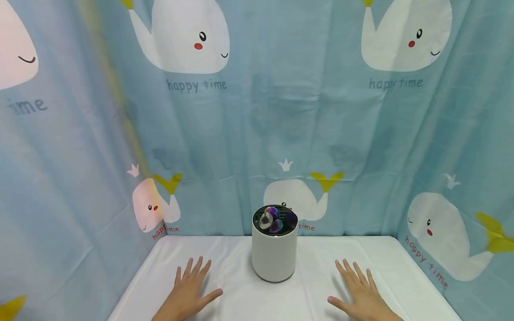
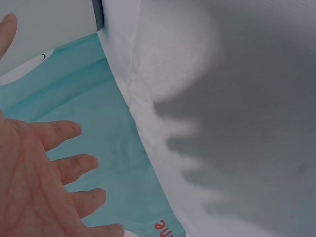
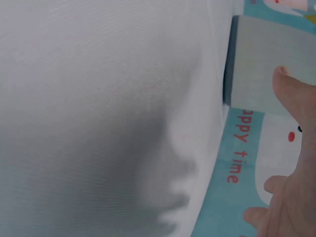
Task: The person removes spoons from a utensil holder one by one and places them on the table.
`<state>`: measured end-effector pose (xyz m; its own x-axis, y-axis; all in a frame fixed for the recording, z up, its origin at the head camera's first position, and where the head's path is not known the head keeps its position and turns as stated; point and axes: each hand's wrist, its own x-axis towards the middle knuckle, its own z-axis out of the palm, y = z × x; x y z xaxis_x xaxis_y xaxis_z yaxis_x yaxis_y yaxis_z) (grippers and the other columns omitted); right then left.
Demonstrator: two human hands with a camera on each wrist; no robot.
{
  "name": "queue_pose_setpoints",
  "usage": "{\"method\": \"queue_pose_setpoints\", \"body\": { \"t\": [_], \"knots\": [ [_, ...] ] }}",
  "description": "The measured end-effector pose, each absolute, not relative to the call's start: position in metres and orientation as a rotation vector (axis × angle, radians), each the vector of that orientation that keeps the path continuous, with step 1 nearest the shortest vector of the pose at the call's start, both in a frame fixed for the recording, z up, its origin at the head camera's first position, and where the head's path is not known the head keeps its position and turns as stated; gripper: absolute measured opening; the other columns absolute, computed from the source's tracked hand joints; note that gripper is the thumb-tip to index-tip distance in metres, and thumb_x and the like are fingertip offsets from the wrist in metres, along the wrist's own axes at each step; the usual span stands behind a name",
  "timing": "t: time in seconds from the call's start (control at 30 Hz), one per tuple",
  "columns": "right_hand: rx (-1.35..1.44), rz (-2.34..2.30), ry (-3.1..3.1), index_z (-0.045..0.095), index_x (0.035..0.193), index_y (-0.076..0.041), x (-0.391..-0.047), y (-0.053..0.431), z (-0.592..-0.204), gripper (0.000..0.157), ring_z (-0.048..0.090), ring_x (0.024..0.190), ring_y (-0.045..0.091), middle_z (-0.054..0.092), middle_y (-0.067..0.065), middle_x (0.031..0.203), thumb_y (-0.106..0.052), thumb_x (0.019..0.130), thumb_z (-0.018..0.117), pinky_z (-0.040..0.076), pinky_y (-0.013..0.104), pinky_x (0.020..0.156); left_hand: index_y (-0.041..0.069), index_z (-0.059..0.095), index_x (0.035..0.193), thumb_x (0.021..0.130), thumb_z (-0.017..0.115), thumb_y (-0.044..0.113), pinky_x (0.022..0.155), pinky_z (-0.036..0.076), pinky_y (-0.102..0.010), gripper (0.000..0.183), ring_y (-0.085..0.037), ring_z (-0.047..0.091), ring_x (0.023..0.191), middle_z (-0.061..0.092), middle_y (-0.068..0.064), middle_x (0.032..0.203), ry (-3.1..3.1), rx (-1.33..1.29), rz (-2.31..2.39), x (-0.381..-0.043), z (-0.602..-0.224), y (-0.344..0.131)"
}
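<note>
Smooth white cylinder, glossy lumps on its slatted black top
Left hand at its 8 o'clock, right hand at 4, both relaxed, fingers splayed above wrinkly cloth.

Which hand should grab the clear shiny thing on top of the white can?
Probably the left hand, but only just: the clear shiny thing sits toward the left side of the white can's top. The right hand is empty and open too, and about as near the can.
</note>
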<state>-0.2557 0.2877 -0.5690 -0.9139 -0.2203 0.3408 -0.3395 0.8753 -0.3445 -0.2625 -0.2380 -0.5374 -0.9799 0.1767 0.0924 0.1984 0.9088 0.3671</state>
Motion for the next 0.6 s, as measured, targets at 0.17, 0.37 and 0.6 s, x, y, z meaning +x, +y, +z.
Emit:
{"method": "queue_pose_setpoints", "body": {
  "t": [0.17,0.37,0.6],
  "knots": [
    [0.422,0.576,-2.759,0.041,0.166,-0.012,-0.257,0.283,-0.564,0.097,0.030,0.153,0.055,0.038,0.020,0.170,-0.063,0.092,0.077,-0.019,0.054,0.127,0.006,0.047,0.161,0.092,0.068,0.074,0.118,0.003,-0.082,0.099,-0.057,0.015,0.159,0.033,-0.027,0.170,-3.004,-0.305,-0.590,-0.264,-0.534,-0.239],
    [0.447,0.569,-2.760,0.040,0.167,-0.013,-0.260,0.277,-0.559,0.098,0.028,0.154,0.055,0.036,0.020,0.171,-0.064,0.091,0.077,-0.027,0.043,0.123,0.007,0.046,0.162,0.092,0.066,0.077,0.119,0.004,-0.080,0.101,-0.055,0.015,0.159,0.032,-0.025,0.171,-3.000,-0.324,-0.587,-0.266,-0.529,-0.236],
    [0.488,0.555,-2.721,0.039,0.167,-0.016,-0.269,0.266,-0.546,0.098,0.026,0.157,0.050,0.034,0.015,0.173,-0.064,0.091,0.077,-0.013,0.051,0.129,0.009,0.044,0.164,0.090,0.063,0.082,0.121,0.001,-0.078,0.106,-0.053,0.013,0.161,0.030,-0.024,0.172,-3.001,-0.332,-0.566,-0.273,-0.518,-0.229]
  ]
}}
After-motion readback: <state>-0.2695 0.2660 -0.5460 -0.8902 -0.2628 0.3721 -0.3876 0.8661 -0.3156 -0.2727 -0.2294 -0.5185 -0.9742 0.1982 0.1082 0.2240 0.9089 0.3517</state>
